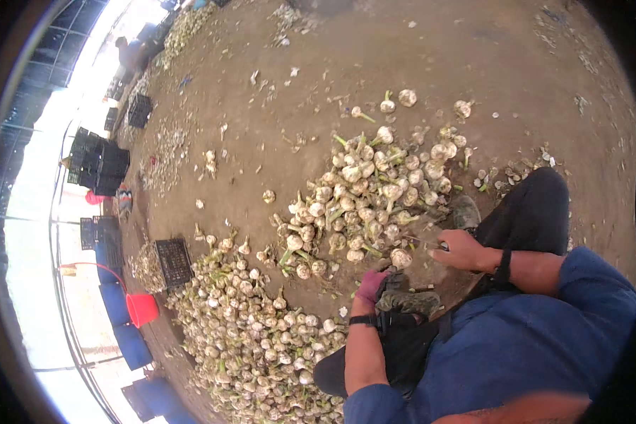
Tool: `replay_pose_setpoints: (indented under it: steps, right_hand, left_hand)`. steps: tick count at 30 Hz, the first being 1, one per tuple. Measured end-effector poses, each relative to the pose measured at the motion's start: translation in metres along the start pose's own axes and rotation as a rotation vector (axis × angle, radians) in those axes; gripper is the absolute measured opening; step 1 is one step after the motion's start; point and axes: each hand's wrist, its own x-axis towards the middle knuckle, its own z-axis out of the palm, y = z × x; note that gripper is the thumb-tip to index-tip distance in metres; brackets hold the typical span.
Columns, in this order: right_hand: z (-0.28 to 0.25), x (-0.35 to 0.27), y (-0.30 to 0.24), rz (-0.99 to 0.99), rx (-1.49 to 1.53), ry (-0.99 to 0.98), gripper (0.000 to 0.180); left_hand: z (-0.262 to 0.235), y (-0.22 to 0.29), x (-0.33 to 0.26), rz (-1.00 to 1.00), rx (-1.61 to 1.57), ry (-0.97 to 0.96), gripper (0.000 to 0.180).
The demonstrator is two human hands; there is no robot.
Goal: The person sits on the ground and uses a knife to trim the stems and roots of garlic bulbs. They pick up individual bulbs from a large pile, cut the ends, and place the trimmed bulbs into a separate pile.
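My left hand (pixel 372 285), in a pink and dark glove, is low between my boots. Its fingers close at the edge of a garlic bulb (pixel 401 258), which looks larger than the bulbs around it; the grip itself is partly hidden. To its right, my bare right hand (pixel 461 251) is closed around a small dark-handled tool that looks like a knife, its thin blade barely visible toward the bulb. Just beyond both hands spreads a loose heap of garlic bulbs (pixel 360 173) with green stem stubs.
A larger garlic pile (pixel 254 346) lies on my left beside my knee. Behind it stand a black crate (pixel 173 261), a red bucket (pixel 142 309) and blue containers (pixel 131 345). Stacked black crates (pixel 95 162) are farther off. My boots (pixel 411 302) flank the work spot. Scraps litter the dirt floor (pixel 219 169).
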Motion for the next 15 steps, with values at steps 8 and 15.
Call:
replay_pose_setpoints:
  steps: [8,15]
  right_hand:
    - [-0.012,-0.023,-0.020,-0.067,0.485,-0.038,0.052]
    - [-0.029,-0.050,-0.043,-0.254,0.264,-0.151,0.039]
  left_hand:
    - [0.126,0.092,-0.107,0.506,0.144,0.022,0.049]
    - [0.147,0.048,-0.114,0.626,0.100,0.325,0.042]
